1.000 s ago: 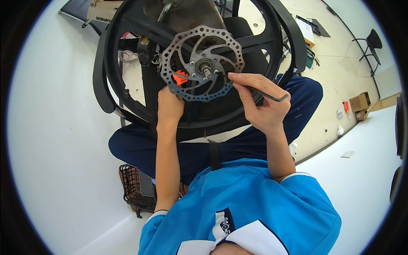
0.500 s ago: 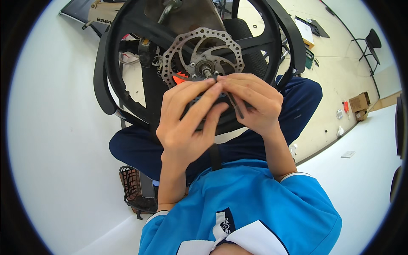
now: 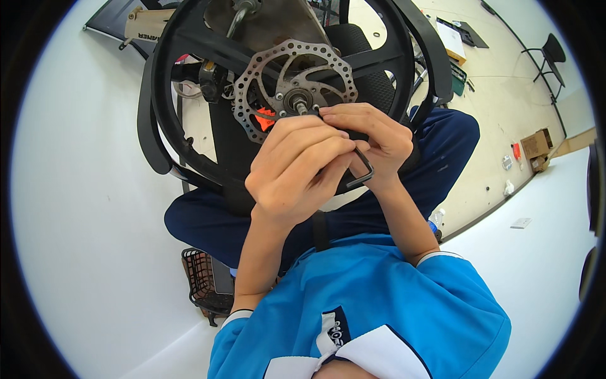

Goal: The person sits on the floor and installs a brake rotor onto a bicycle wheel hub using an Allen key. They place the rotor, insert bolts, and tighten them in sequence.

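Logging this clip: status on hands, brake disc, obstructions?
Right hand on black hex key, tip hidden. Left hand close beside, grip unclear. Brake disc at black wheel's centre, lower part screened by hands.

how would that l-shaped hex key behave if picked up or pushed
The hex key looks like a solid dark metal rod, so it is probably stiff. Being slim, it should feel fairly light overall. Its sharp bend would likely keep it from rolling far.
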